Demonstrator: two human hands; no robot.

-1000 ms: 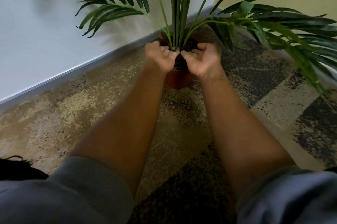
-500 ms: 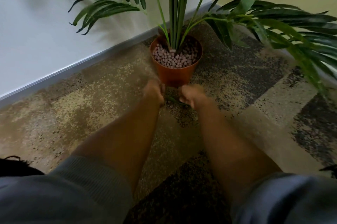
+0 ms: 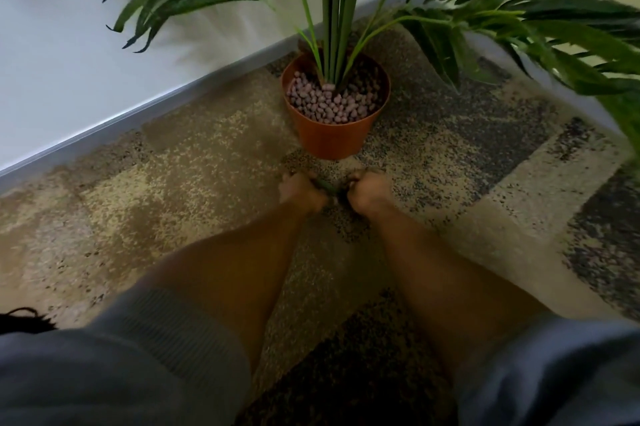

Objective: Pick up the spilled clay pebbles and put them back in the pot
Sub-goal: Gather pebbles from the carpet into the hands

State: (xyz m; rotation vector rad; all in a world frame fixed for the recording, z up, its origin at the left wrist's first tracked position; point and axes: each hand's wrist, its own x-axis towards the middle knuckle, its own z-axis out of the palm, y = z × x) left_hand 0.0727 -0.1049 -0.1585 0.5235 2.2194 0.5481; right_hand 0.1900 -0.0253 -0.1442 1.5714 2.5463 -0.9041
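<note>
An orange pot (image 3: 331, 138) stands on the carpet near the wall, with a palm-like plant (image 3: 334, 10) growing from it. Pinkish clay pebbles (image 3: 325, 107) fill its top. In front of the pot, my left hand (image 3: 300, 190) and my right hand (image 3: 367, 190) rest knuckles-up on the carpet, fingers curled down, close together. A small green piece (image 3: 325, 185) lies between them. Spilled pebbles under the hands are blurred and hard to make out on the speckled carpet. Whether either hand holds anything is hidden.
A patchwork carpet (image 3: 173, 190) of beige, brown and dark speckled patches covers the floor. A white wall with a grey skirting board (image 3: 104, 127) runs diagonally behind the pot. Long green fronds (image 3: 554, 30) hang over the right side.
Both hands were cupped over the pot a second ago. They have come down and toward me, and now sit on the carpet in front of the pot.
</note>
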